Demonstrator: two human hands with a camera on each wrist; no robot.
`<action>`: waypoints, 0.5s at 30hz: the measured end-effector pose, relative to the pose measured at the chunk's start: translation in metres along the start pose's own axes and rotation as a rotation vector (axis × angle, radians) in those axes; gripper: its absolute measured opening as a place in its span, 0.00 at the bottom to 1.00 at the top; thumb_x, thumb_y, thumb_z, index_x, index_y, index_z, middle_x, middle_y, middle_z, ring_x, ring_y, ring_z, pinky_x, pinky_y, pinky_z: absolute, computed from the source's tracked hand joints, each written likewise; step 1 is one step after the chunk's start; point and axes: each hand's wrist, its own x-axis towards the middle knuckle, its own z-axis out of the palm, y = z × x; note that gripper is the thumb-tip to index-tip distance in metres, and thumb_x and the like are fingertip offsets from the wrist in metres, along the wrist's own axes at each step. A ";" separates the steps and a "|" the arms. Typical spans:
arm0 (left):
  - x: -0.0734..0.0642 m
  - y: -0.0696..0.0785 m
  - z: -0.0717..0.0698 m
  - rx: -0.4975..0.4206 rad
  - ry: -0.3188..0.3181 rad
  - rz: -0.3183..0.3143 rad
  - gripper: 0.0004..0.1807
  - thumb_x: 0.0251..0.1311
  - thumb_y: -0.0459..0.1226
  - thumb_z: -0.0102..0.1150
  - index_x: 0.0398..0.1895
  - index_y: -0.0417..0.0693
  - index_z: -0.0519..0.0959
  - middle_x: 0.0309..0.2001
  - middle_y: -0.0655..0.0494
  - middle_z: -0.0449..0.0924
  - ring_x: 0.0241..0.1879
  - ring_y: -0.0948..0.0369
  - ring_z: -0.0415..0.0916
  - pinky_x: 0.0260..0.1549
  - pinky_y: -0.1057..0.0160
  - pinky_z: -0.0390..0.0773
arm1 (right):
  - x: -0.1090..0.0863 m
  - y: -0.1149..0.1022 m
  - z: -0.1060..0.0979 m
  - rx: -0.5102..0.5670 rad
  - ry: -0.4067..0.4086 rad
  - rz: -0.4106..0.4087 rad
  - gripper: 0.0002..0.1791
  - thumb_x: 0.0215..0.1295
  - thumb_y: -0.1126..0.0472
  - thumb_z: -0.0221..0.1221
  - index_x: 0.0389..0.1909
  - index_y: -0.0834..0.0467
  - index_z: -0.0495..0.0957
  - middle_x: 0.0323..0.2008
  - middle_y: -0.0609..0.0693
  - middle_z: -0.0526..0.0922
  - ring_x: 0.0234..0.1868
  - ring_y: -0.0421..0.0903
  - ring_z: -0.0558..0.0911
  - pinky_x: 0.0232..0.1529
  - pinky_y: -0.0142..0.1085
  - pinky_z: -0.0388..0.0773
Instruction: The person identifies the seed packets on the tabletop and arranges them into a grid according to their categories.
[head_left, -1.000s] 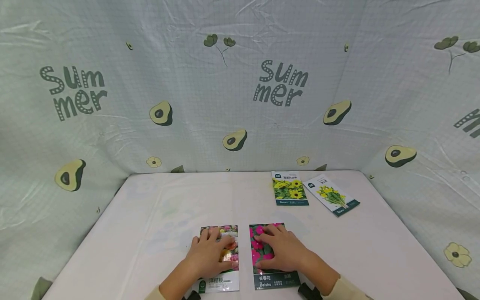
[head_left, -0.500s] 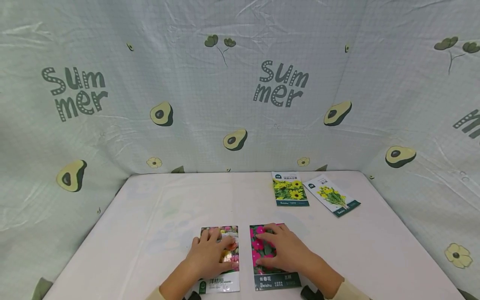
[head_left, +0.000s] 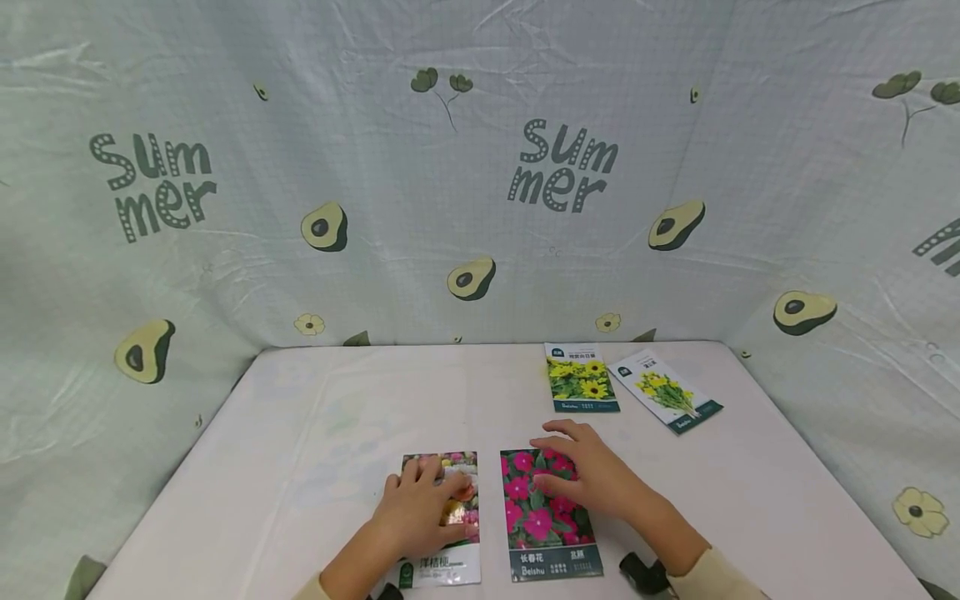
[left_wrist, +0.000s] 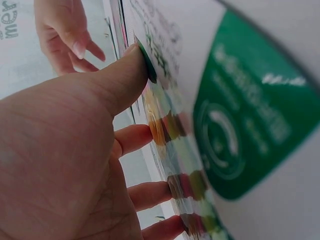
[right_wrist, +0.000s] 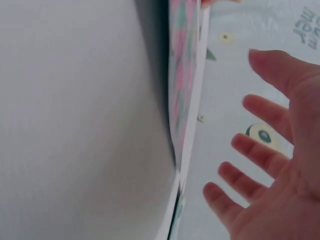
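Observation:
My left hand (head_left: 412, 508) rests on a seed packet (head_left: 447, 569) with mixed-colour blooms and a white lower band. In the left wrist view its thumb and spread fingertips touch the packet's face, and the hand covers much of the picture. Beside it on the table lies a second seed packet (head_left: 538, 523), with magenta flowers and a dark green band. My right hand (head_left: 592, 477) hovers over that packet's upper right part. The right wrist view shows this hand (right_wrist: 280, 150) raised off the surface, fingers spread, holding nothing.
Two more seed packets lie at the back right: one with yellow daisy-like flowers (head_left: 583, 381), one tilted with a yellow-flowered bunch (head_left: 664, 392). Their corners nearly meet. A pale table (head_left: 360, 400) ends at a hanging avocado-print cloth (head_left: 390, 208).
My right hand has lifted off the magenta-flower seed packet and moved up and to the right, uncovering more of its picture. The left hand and all the packets have stayed in place.

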 end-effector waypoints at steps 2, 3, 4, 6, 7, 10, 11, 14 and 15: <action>0.000 0.000 0.000 -0.003 -0.001 -0.001 0.36 0.58 0.64 0.66 0.68 0.67 0.74 0.67 0.46 0.67 0.64 0.42 0.62 0.50 0.37 0.65 | 0.001 0.003 -0.002 -0.001 0.022 0.022 0.29 0.65 0.39 0.66 0.65 0.43 0.79 0.73 0.49 0.68 0.74 0.56 0.66 0.67 0.59 0.71; 0.000 0.000 -0.001 -0.005 -0.001 -0.001 0.36 0.58 0.63 0.67 0.68 0.67 0.74 0.67 0.46 0.67 0.64 0.42 0.62 0.50 0.37 0.65 | 0.002 0.005 -0.003 -0.001 0.032 0.032 0.29 0.65 0.39 0.66 0.65 0.43 0.79 0.73 0.49 0.68 0.74 0.55 0.66 0.67 0.59 0.71; 0.000 0.000 -0.001 -0.008 -0.001 -0.001 0.36 0.58 0.63 0.67 0.68 0.66 0.74 0.67 0.46 0.67 0.64 0.42 0.61 0.50 0.37 0.65 | 0.003 0.007 -0.005 0.010 0.039 0.041 0.29 0.65 0.40 0.67 0.65 0.43 0.79 0.73 0.49 0.68 0.75 0.55 0.65 0.67 0.60 0.71; -0.001 0.001 -0.002 -0.010 -0.001 0.000 0.36 0.58 0.63 0.66 0.68 0.66 0.74 0.67 0.46 0.67 0.64 0.41 0.61 0.51 0.37 0.65 | 0.004 0.011 -0.007 0.034 0.057 0.041 0.28 0.65 0.42 0.68 0.65 0.43 0.79 0.73 0.49 0.68 0.75 0.56 0.65 0.67 0.60 0.70; -0.001 0.001 -0.002 -0.010 -0.002 0.001 0.36 0.58 0.64 0.66 0.68 0.67 0.74 0.67 0.46 0.67 0.65 0.41 0.61 0.51 0.36 0.65 | 0.004 0.013 -0.009 0.046 0.068 0.031 0.28 0.65 0.43 0.68 0.65 0.44 0.79 0.74 0.49 0.68 0.75 0.56 0.65 0.68 0.61 0.69; -0.001 0.001 -0.002 -0.012 -0.003 0.004 0.35 0.59 0.63 0.66 0.68 0.67 0.74 0.66 0.46 0.67 0.64 0.42 0.62 0.51 0.37 0.65 | 0.005 0.019 -0.013 0.063 0.116 -0.022 0.27 0.65 0.46 0.69 0.64 0.47 0.80 0.74 0.52 0.68 0.75 0.59 0.66 0.67 0.63 0.69; -0.001 0.000 -0.002 -0.012 -0.004 0.004 0.35 0.59 0.63 0.66 0.68 0.67 0.74 0.66 0.46 0.67 0.64 0.42 0.62 0.51 0.37 0.65 | 0.006 0.022 -0.014 0.062 0.133 -0.034 0.27 0.65 0.46 0.69 0.64 0.47 0.80 0.74 0.52 0.68 0.75 0.59 0.66 0.67 0.63 0.68; 0.000 0.000 -0.002 -0.014 -0.004 0.005 0.34 0.59 0.62 0.66 0.68 0.67 0.74 0.66 0.46 0.67 0.64 0.42 0.62 0.50 0.38 0.65 | 0.008 0.028 -0.016 0.052 0.166 -0.066 0.27 0.66 0.46 0.68 0.65 0.47 0.80 0.74 0.54 0.69 0.75 0.60 0.66 0.67 0.64 0.68; 0.000 0.000 -0.001 -0.015 -0.006 0.004 0.34 0.59 0.62 0.66 0.68 0.67 0.74 0.66 0.46 0.67 0.63 0.42 0.62 0.50 0.38 0.65 | 0.010 0.030 -0.017 0.052 0.170 -0.066 0.27 0.66 0.45 0.68 0.65 0.47 0.80 0.74 0.54 0.68 0.75 0.60 0.65 0.67 0.64 0.68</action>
